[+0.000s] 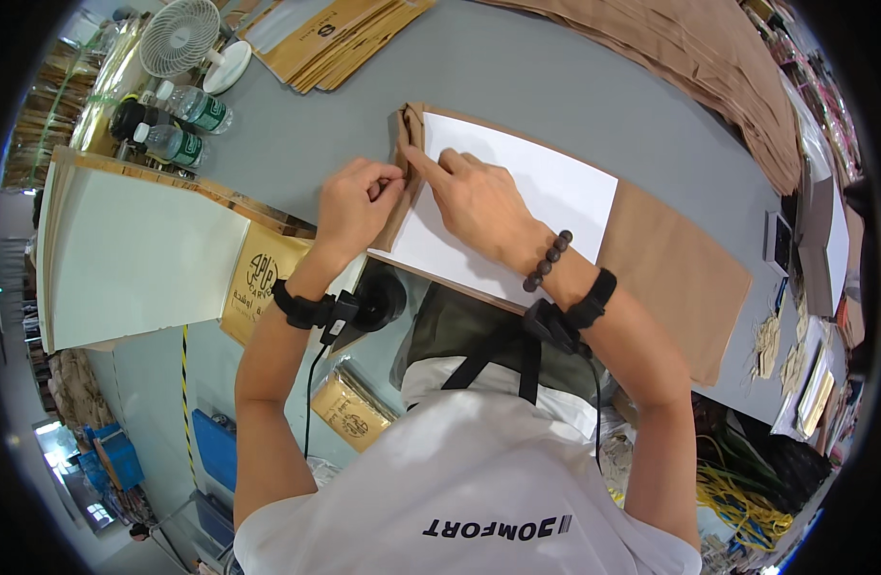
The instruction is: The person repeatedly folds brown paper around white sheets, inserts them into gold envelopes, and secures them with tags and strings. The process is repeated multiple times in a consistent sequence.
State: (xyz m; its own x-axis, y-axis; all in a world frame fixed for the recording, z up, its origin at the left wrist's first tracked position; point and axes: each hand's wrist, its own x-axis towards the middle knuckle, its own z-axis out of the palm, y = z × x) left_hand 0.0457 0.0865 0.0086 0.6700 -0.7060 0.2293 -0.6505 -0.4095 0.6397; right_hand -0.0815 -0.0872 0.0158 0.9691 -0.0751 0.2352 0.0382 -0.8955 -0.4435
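Note:
A long brown cloth-like piece [670, 266] lies flat on the grey table, with a white rectangular sheet [555, 172] on top of it. Along the sheet's left end runs a folded, bunched brown edge [409, 123]. My left hand [350, 208] pinches this edge between thumb and curled fingers near its middle. The palm of my right hand [483, 198] faces down over the white sheet. Its index finger points out and touches the folded edge just above my left fingertips; its other fingers are bent, holding nothing visible.
Behind the work on the grey table [526, 68] lie a stack of tan printed bags [332, 43] and a pile of brown pieces [670, 50]. A white fan [181, 39] and water bottles [171, 144] stand left. Left of me is a box with a white panel [145, 251].

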